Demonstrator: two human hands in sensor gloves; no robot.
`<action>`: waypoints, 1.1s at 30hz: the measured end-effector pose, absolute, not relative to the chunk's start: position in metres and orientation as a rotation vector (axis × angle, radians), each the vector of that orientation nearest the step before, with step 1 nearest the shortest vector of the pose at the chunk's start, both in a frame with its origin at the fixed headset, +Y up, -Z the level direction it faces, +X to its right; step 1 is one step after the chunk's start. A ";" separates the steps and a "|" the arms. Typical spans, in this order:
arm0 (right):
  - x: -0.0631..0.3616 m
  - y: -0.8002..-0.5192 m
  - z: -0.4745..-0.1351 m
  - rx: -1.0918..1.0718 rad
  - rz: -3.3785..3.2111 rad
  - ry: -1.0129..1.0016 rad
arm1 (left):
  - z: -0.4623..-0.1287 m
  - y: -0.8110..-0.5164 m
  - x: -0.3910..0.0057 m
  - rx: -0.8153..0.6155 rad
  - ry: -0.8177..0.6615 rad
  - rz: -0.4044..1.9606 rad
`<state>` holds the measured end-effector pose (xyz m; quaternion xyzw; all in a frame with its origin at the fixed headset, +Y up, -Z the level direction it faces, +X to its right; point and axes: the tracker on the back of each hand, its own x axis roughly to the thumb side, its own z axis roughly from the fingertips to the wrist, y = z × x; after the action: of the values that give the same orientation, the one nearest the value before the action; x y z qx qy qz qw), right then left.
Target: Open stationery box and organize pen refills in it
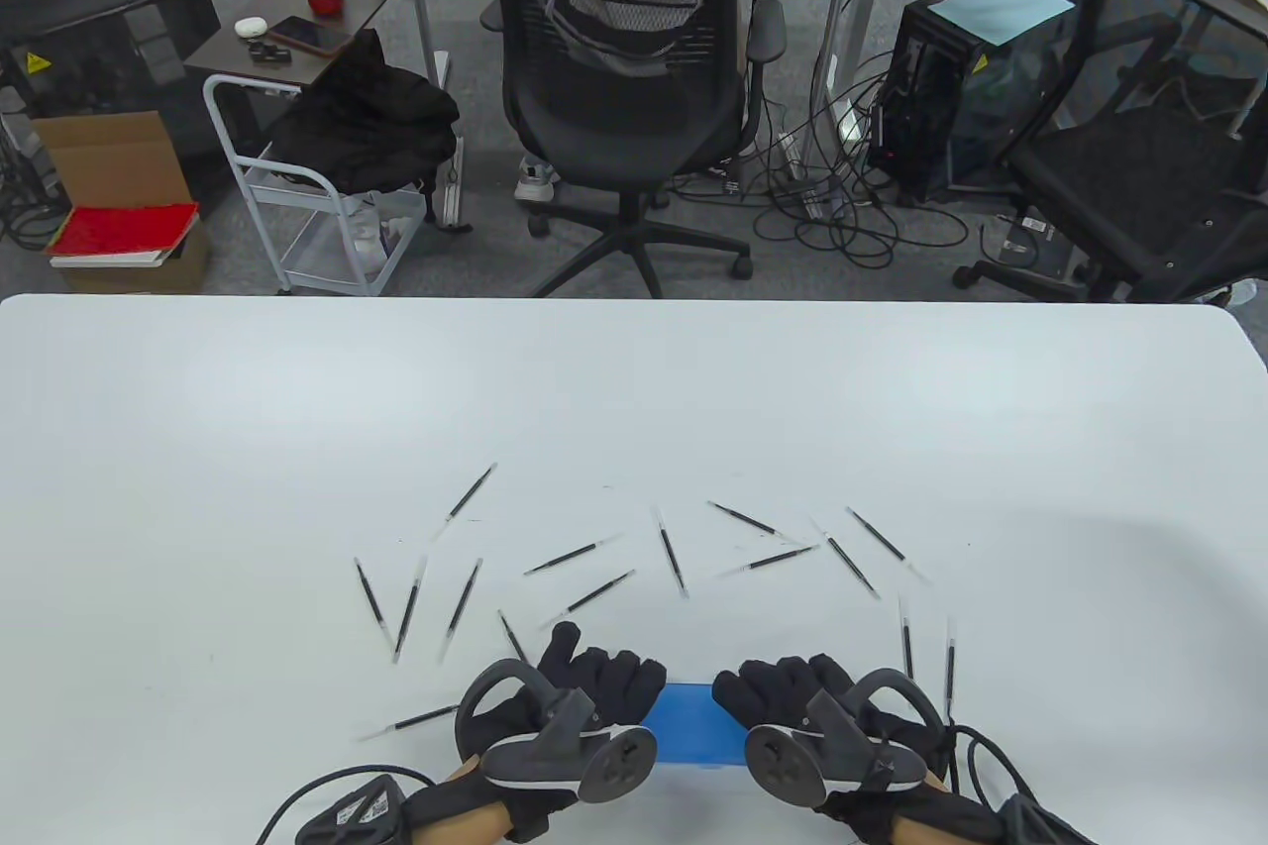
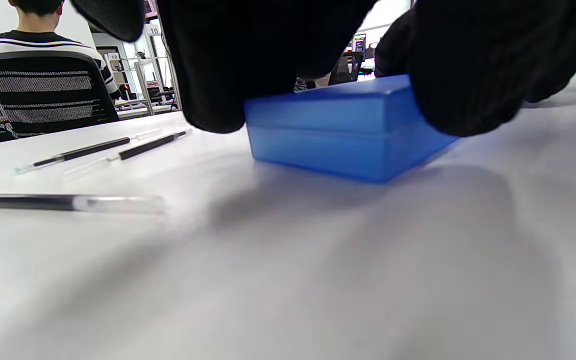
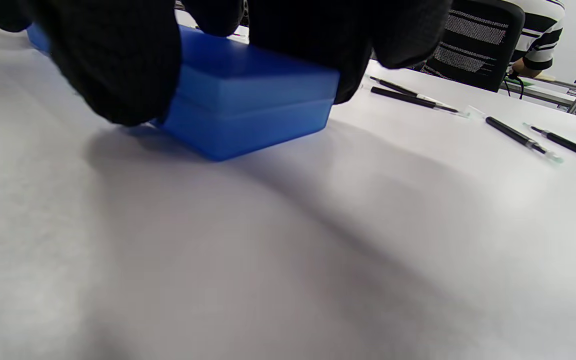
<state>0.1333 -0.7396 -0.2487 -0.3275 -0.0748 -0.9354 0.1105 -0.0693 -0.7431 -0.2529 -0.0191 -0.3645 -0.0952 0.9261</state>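
At the bottom centre of the table view, the left hand (image 1: pixel 584 686) and the right hand (image 1: pixel 792 696) curl over the two ends of a blue box (image 1: pixel 693 724), fingers on its far side and thumbs at its near side, so both are holding the box, one at each end. The left wrist view shows the box flat on the white table (image 1: pixel 634 409), its lid down, a seam line running along the side with no gap in it. The likeliest trouble, as I judge it, is the lid giving way all at once: if both hands squeeze the ends while prying, the lid may stay clamped, then spring free and jerk the box sideways. The nearest pen refills are at risk from that; one refill (image 1: pixel 513 637) lies just beyond the left fingers, another (image 1: pixel 411 718) sits at the lower left beside the left wrist, and a pair (image 1: pixel 906 639) stands near the right hand at the lower right. A sliding box or a sweeping cuff could roll these thin round sticks across the smooth top. The remaining refills (image 1: pixel 674 563) lie scattered in a loose band across the middle of the frame, well apart from the box. Which edge carries the hinge or catch I cannot tell, so a pull on the wrong edge may only lift the whole box.
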 end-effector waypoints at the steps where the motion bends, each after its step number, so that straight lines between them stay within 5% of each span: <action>1: 0.133 -0.739 -0.249 -0.960 -2.744 -0.219 | -0.253 -0.744 -0.069 -0.038 -0.747 -0.201; 33: 0.156 -0.715 -0.291 -1.068 -3.032 -0.629 | -0.248 -0.746 -0.061 0.046 -0.680 -0.291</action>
<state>0.1557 -0.7155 -0.2909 -0.3253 -0.1916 -0.9236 -0.0667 -0.0609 -0.7456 -0.2485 0.0224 -0.3322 -0.1421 0.9322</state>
